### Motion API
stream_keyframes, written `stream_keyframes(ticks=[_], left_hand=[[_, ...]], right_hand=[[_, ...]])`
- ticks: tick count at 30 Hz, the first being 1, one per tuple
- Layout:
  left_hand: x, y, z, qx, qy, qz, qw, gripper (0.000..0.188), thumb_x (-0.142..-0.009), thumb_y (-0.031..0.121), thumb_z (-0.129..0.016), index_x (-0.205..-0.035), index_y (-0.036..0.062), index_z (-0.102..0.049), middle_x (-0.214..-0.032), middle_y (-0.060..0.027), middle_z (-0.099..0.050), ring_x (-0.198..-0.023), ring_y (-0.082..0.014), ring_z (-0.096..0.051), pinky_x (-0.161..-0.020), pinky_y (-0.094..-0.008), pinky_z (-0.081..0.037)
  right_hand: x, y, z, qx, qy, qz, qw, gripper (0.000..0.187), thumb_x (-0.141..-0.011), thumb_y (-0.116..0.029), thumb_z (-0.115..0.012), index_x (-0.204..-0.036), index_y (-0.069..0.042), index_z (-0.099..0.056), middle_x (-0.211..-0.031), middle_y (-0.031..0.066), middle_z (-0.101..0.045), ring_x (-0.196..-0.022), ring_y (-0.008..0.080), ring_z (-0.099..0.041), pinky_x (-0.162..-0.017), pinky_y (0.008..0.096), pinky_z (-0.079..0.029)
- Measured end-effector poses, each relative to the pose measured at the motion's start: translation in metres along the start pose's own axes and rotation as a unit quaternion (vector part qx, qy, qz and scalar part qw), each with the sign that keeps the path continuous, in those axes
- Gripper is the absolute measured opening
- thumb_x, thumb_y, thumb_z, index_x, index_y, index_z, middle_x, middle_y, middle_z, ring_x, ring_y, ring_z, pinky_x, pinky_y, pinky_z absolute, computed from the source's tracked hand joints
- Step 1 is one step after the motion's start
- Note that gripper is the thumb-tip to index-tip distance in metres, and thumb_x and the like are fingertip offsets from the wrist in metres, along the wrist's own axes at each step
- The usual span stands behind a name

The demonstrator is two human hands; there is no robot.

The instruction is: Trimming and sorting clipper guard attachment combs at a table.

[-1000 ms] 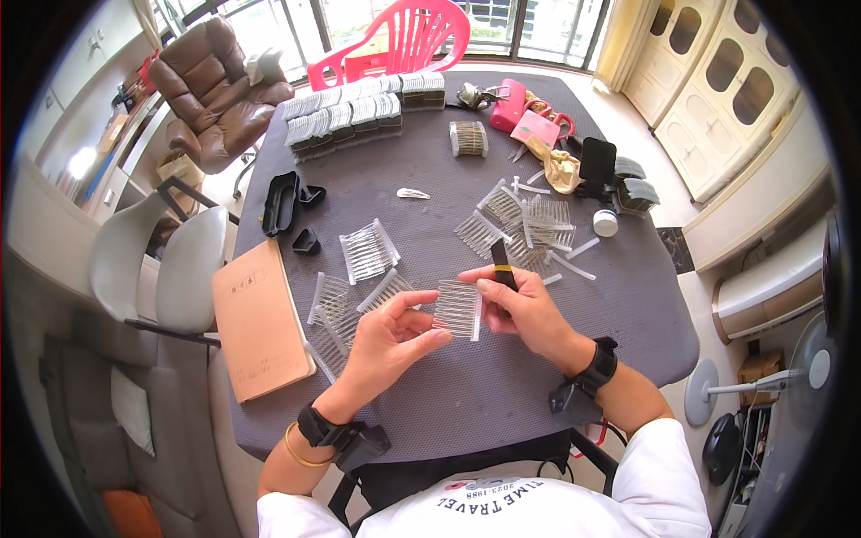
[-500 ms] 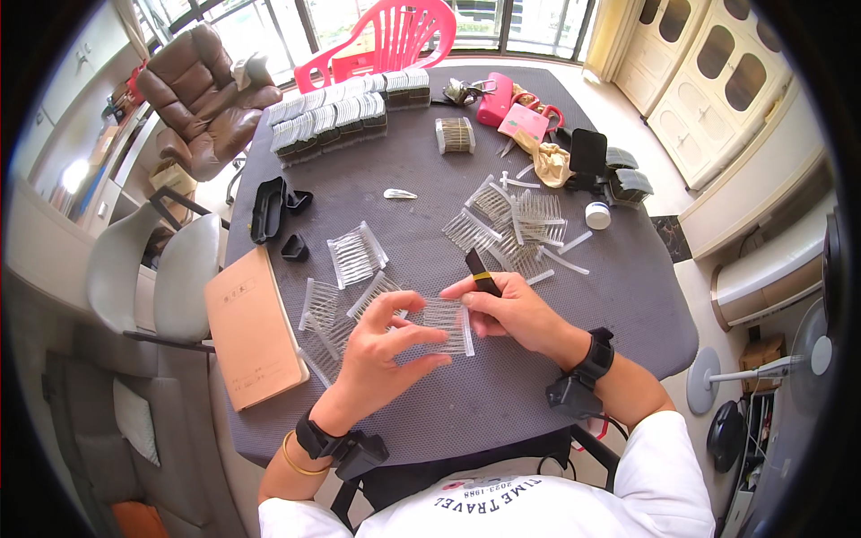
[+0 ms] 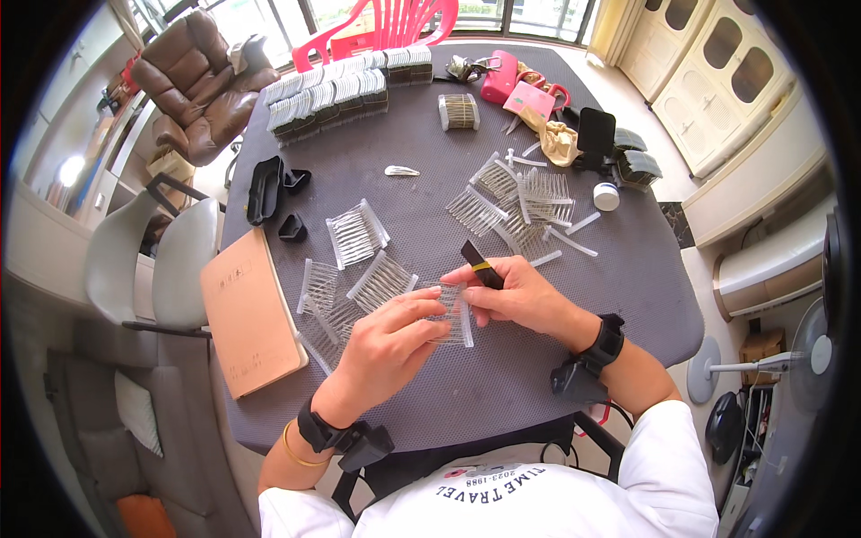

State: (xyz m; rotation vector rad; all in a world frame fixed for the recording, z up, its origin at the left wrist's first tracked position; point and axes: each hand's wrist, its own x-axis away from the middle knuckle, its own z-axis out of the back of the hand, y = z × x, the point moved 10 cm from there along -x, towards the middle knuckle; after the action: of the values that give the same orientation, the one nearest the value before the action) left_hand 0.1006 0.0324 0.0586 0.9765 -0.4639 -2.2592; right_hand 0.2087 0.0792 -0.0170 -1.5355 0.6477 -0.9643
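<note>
A small rack of thin metal wires with a clear plastic edge strip (image 3: 466, 325) is between my two hands above the table. My left hand (image 3: 390, 345) has its fingers bent over the rack's left part; its thumb is hidden. My right hand (image 3: 516, 294) is closed at the rack's right edge. It also holds a black flat-handled tool with a yellow band (image 3: 482, 264), pointing up and left. Several similar wire racks (image 3: 382, 282) lie just beyond my left hand, and another pile of them (image 3: 545, 199) lies beyond my right hand.
On the grey table (image 3: 466, 403) are a tan notebook (image 3: 253, 314), black plastic holders (image 3: 265, 191), a silver hair clip (image 3: 401, 170) and a white-lidded jar (image 3: 606, 196). Stacked racks (image 3: 332, 109), a bundle (image 3: 458, 111) and a pink case (image 3: 499, 75) stand farther back.
My left hand has gone from spread fingers to fingers brought together over the wire rack. My right hand keeps its hold. The view has shifted slightly.
</note>
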Motion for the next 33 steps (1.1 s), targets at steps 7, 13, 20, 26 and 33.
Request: stream_keyframes(ticks=[7, 13, 20, 26, 33], left_hand=[[-0.002, 0.0, -0.003, 0.008, -0.007, -0.006, 1.0, 0.016, -0.068, 0.001, -0.071, -0.081, 0.0047, -0.063, -0.093, -0.007, -0.063, -0.101, -0.0259, -0.062, -0.082, -0.0345, -0.053], [-0.001, 0.0, 0.001, 0.0, 0.008, -0.006, 1.0, 0.016, -0.068, 0.0, -0.071, -0.08, 0.0056, -0.063, -0.094, -0.0066, -0.063, -0.101, -0.026, -0.061, -0.082, -0.0348, -0.053], [-0.002, -0.006, 0.004, -0.01, 0.02, 0.005, 1.0, 0.016, -0.067, -0.001, -0.071, -0.079, 0.0052, -0.063, -0.095, -0.0066, -0.063, -0.104, -0.0266, -0.06, -0.083, -0.0348, -0.052], [-0.002, -0.009, 0.007, -0.007, 0.03, 0.007, 1.0, 0.016, -0.066, -0.002, -0.07, -0.079, 0.0049, -0.063, -0.094, -0.0067, -0.063, -0.103, -0.0271, -0.06, -0.084, -0.0348, -0.052], [-0.005, -0.017, 0.009, 0.028, 0.011, 0.057, 0.998, 0.048, -0.065, 0.007, -0.076, -0.11, 0.0097, -0.057, -0.126, -0.0135, -0.046, -0.116, -0.0316, -0.048, -0.09, -0.0392, -0.048]], right_hand=[[0.001, 0.0, 0.003, -0.016, 0.0, 0.016, 1.0, 0.028, -0.088, -0.006, -0.047, -0.112, 0.0, -0.059, -0.068, 0.0015, -0.061, -0.058, 0.0043, -0.058, -0.05, 0.0162, -0.042], [0.004, -0.006, 0.004, -0.039, 0.008, 0.025, 0.999, 0.03, -0.087, -0.008, -0.051, -0.116, -0.001, -0.058, -0.069, 0.0012, -0.06, -0.058, 0.0046, -0.058, -0.05, 0.0166, -0.042], [0.006, -0.016, -0.007, 0.034, -0.04, 0.085, 0.995, 0.066, -0.074, -0.018, -0.076, -0.13, -0.002, -0.046, -0.077, -0.0021, -0.049, -0.068, 0.0036, -0.047, -0.064, 0.0186, -0.04], [0.005, -0.024, -0.012, 0.052, -0.077, 0.11, 0.99, 0.071, -0.073, -0.018, -0.076, -0.133, -0.004, -0.042, -0.077, -0.0022, -0.049, -0.066, 0.0041, -0.047, -0.062, 0.0192, -0.038], [0.012, -0.032, -0.004, 0.074, -0.021, 0.094, 0.993, 0.065, -0.073, -0.018, -0.076, -0.129, -0.005, -0.046, -0.08, -0.0033, -0.048, -0.067, 0.0039, -0.044, -0.061, 0.0188, -0.037]])
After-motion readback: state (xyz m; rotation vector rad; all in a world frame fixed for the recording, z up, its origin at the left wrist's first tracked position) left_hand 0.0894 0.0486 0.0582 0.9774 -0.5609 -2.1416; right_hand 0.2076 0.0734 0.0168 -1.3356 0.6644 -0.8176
